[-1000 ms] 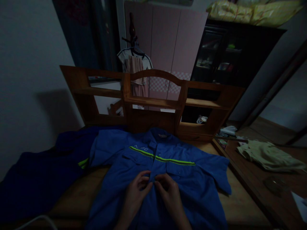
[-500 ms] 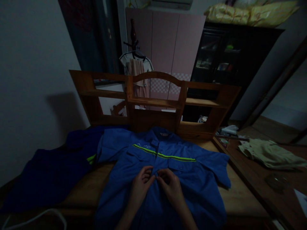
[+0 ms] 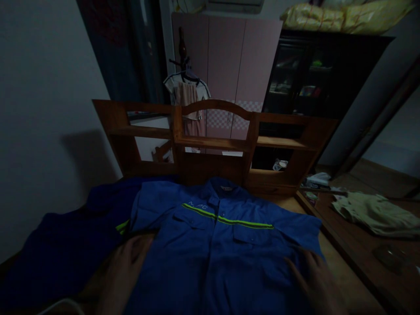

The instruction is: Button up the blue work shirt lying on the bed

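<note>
Blue work shirt (image 3: 223, 258) lay front-up in the middle of the wooden table (image 3: 337, 267), its collar at the far end and its hem off the near edge of view. The left hand (image 3: 126, 269) rested flat at the shirt's left side, just under the short sleeve. Its fingers were stretched out and close together with the tips at the cloth's edge, though blur hid whether they lay on the fabric or slipped beneath it. The right hand (image 3: 316, 282) lay palm-down on the shirt's right edge below the other sleeve, fingers extended and slightly fanned, gripping nothing. Both hands were well apart, with the closed button front between them. A white cable (image 3: 62, 303) curved at the near left corner.

A yellow-green stripe (image 3: 229, 218) ran across the chest above two pockets. A dark blue garment (image 3: 59, 249) was spread to the left of the shirt, touching its left sleeve. On a darker surface to the right, an olive garment (image 3: 374, 214) lay crumpled, well clear of the shirt.

Just past the collar stood a low wooden shelf unit (image 3: 213, 142) with an arched centre. Behind it a coat stand (image 3: 187, 85) held pale clothes on a hanger, before a pink wardrobe (image 3: 236, 61). A dark glass-fronted cabinet (image 3: 305, 83) stood to the right, with a yellow bundle (image 3: 344, 15) on top.
</note>
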`<state>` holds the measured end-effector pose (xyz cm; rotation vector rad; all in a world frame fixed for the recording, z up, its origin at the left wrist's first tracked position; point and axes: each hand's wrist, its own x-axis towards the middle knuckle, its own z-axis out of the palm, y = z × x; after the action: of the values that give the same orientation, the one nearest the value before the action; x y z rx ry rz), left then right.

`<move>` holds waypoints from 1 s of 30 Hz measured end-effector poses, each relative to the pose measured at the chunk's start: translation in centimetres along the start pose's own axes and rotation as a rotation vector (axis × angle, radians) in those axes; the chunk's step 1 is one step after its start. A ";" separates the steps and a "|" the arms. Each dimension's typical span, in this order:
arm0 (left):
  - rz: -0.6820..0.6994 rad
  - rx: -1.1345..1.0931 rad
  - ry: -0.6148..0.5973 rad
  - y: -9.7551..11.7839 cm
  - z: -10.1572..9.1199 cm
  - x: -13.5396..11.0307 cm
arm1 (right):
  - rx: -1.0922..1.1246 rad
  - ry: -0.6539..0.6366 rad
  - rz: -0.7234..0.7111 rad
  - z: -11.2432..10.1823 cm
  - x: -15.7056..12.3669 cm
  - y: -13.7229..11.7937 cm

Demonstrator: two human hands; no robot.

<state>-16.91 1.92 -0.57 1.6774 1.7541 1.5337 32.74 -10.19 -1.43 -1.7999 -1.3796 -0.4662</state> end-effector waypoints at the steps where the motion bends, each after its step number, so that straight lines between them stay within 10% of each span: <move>1: -0.025 -0.019 -0.066 -0.6 -0.7 0.8 | -0.054 -0.010 0.018 0.0 0.0 2.1; 4: -0.010 -0.095 -0.200 0.1 -1.0 1.9 | -0.069 -0.034 0.019 0.7 -0.2 5.6; 10: -0.085 -0.210 -0.302 5.3 0.7 1.2 | 0.037 -0.155 0.064 2.0 0.0 4.7; 20: -0.414 -0.477 -0.121 3.4 2.4 5.2 | 0.193 0.029 0.072 -1.6 8.1 0.9; 30: 0.322 -0.343 0.030 9.0 3.4 14.4 | 0.067 0.138 -0.028 0.1 21.6 0.6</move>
<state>-13.44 13.65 11.67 1.8197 1.1824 1.8756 40.55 3.42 13.46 -1.6647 -1.3117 -0.5418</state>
